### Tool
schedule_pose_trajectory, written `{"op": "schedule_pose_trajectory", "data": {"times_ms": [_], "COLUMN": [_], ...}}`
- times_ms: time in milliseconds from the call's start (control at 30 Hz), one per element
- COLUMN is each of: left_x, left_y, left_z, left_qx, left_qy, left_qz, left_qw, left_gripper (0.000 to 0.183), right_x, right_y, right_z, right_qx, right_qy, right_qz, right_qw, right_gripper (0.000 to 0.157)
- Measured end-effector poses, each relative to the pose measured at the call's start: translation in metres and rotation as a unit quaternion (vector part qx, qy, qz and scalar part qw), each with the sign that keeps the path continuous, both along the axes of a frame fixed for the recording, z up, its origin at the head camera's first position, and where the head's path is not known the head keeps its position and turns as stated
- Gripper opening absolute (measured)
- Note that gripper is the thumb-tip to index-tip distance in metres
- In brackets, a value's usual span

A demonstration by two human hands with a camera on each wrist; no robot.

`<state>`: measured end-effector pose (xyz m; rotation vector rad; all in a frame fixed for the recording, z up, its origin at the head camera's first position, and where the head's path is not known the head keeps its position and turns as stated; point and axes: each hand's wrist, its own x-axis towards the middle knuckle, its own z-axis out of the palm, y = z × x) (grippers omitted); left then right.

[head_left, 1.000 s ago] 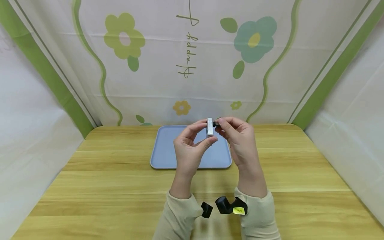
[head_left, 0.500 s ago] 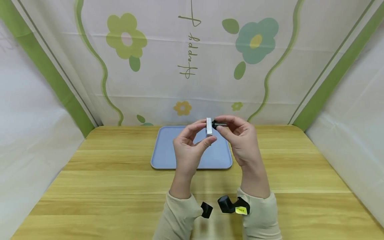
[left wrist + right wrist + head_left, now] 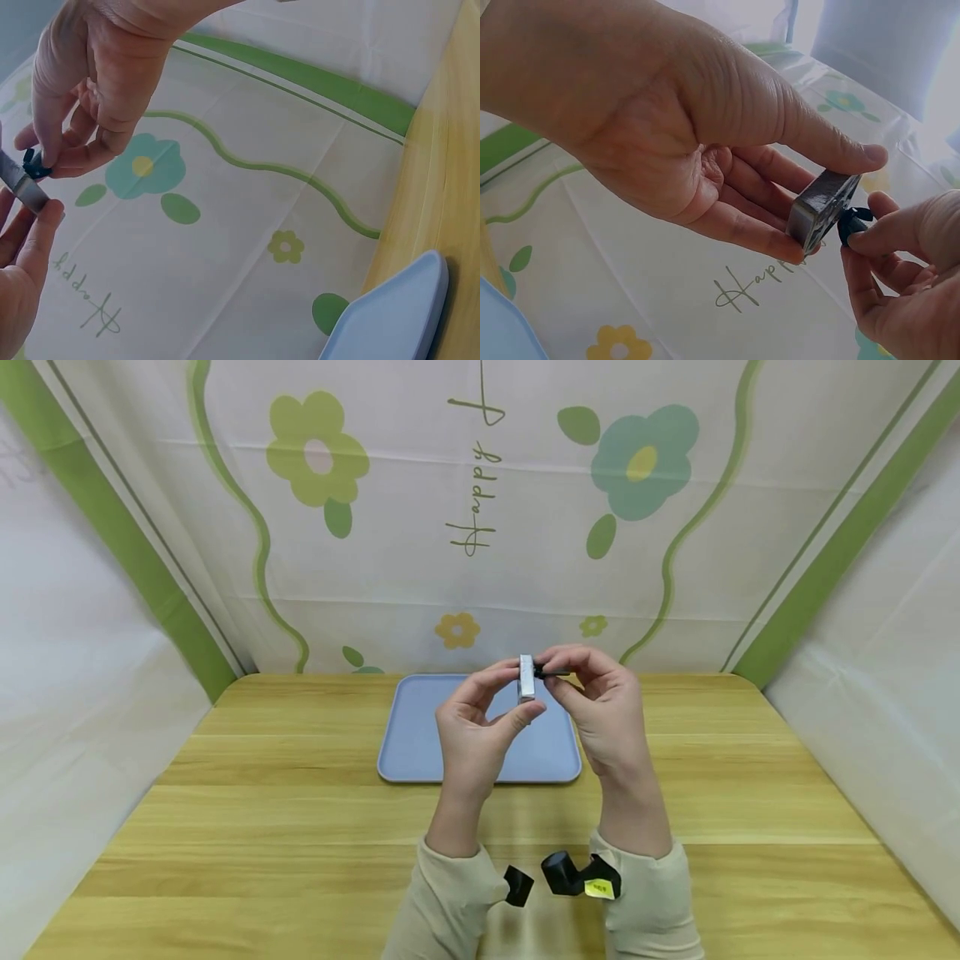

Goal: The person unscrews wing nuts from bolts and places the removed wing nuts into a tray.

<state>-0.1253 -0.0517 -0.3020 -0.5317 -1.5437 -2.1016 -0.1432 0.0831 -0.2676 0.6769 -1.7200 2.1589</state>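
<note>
A small silver-grey rectangular block [image 3: 527, 678] is held up over the tray. My left hand [image 3: 472, 731] grips it by its ends, thumb below and fingers above. In the right wrist view, the block's patterned broad face is turned toward my right hand [image 3: 915, 277]. There, a small dark winged piece [image 3: 853, 225] sits right at that face, pinched between right thumb and fingers. From the head view, its dark flat end [image 3: 557, 673] sticks out between the right fingertips. What kind of piece it is, I cannot tell.
A light blue tray [image 3: 420, 752] lies on the wooden table [image 3: 300, 827] below the hands. Behind stands a white cloth [image 3: 405, 527] printed with flowers. Black wrist mounts [image 3: 566, 872] jut inward from the sleeves.
My right thumb has dropped from on top of the dark piece to below it, and the piece has turned. The left hand and block stay nearly still.
</note>
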Motion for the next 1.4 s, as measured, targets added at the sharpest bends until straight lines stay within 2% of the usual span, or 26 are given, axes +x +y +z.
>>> {"op": "schedule_pose_trajectory", "data": {"times_ms": [167, 300, 400, 500, 567, 767, 933, 1167, 1300, 1400], "left_x": [0.0002, 0.0006, 0.0008, 0.0008, 0.0006, -0.0003, -0.0013, -0.0024, -0.0033, -0.0039], "left_y": [-0.0003, -0.0005, -0.0002, -0.0002, -0.0002, 0.0004, 0.0012, 0.0009, 0.0006, 0.0010], "left_z": [-0.0002, 0.0000, 0.0001, 0.0001, 0.0000, -0.0008, -0.0021, -0.0021, -0.0013, -0.0008], "left_qx": [0.000, 0.001, -0.002, -0.004, -0.004, -0.009, -0.023, -0.030, -0.020, -0.015], "left_qy": [0.000, -0.002, -0.005, -0.009, -0.010, -0.002, -0.005, -0.046, -0.074, -0.082], "left_qz": [0.000, 0.000, 0.001, 0.003, 0.004, -0.004, -0.019, -0.007, 0.001, 0.009], "left_qw": [1.0000, 1.0000, 1.0000, 0.9999, 0.9999, 0.9999, 0.9995, 0.9985, 0.9970, 0.9965], "left_gripper": [0.067, 0.066, 0.067, 0.068, 0.069, 0.067, 0.064, 0.040, 0.039, 0.037], "right_x": [-0.0005, -0.0005, -0.0001, -0.0001, 0.0000, 0.0003, 0.0003, -0.0021, -0.0044, -0.0063], "right_y": [0.0002, 0.0019, 0.0025, 0.0023, 0.0019, -0.0003, -0.0003, 0.0012, 0.0021, 0.0038], "right_z": [-0.0008, 0.0000, 0.0017, 0.0028, 0.0032, 0.0026, 0.0027, 0.0010, -0.0004, -0.0015], "right_qx": [-0.012, -0.050, -0.069, -0.063, -0.055, -0.041, -0.036, -0.013, 0.002, 0.007], "right_qy": [0.019, 0.019, -0.025, -0.086, -0.115, -0.143, -0.155, -0.163, -0.161, -0.162], "right_qz": [0.011, 0.023, -0.006, -0.044, -0.053, -0.031, -0.032, -0.029, -0.013, 0.005], "right_qw": [1.000, 0.998, 0.997, 0.993, 0.990, 0.988, 0.987, 0.986, 0.987, 0.987], "right_gripper": [0.037, 0.031, 0.024, 0.023, 0.024, 0.024, 0.026, 0.028, 0.025, 0.024]}}
